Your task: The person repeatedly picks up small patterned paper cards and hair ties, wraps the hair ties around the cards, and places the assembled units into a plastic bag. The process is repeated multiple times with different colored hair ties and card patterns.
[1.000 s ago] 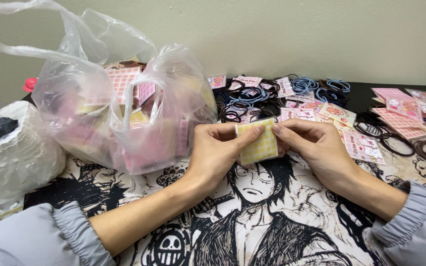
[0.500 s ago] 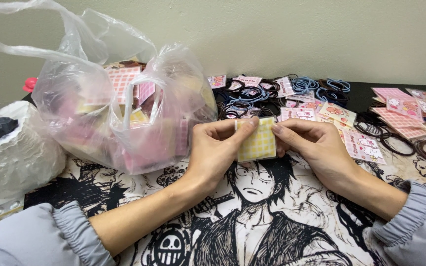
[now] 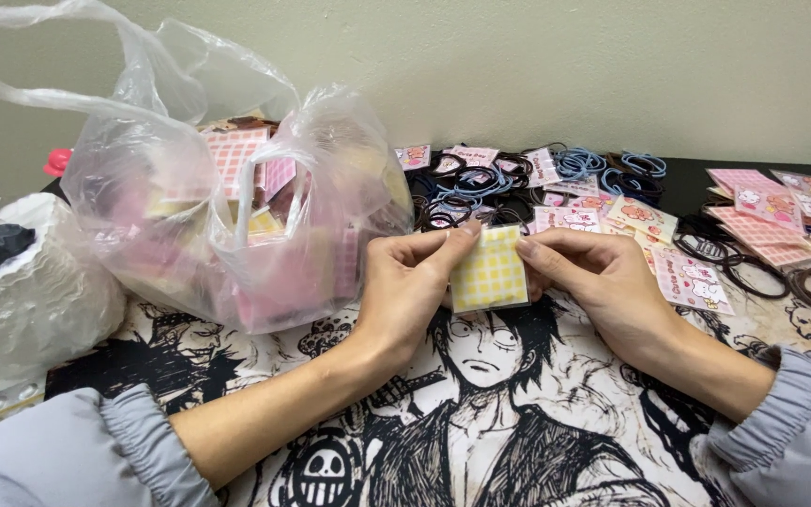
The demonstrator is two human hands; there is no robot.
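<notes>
We hold the yellow card (image 3: 490, 268) between both hands, left hand (image 3: 407, 286) and right hand (image 3: 603, 282) pinching its edges above the mat (image 3: 481, 422). A loose pinch could drop it; the bag (image 3: 237, 216) is near.

Your two forearms come in from the lower corners and angle toward each other, both bare from grey gathered cuffs pushed up near the elbows. Your left hand (image 3: 405, 286) sits with its back toward you, wrist straight, fingers curled inward and the thumb and forefinger stretched to the right in a pinch. Your right hand (image 3: 603, 282) mirrors it, knuckles up, fingers folded, thumb and forefinger reaching left in a pinch. The fingertips of both hands stand near each other, not touching, at the same height.
</notes>
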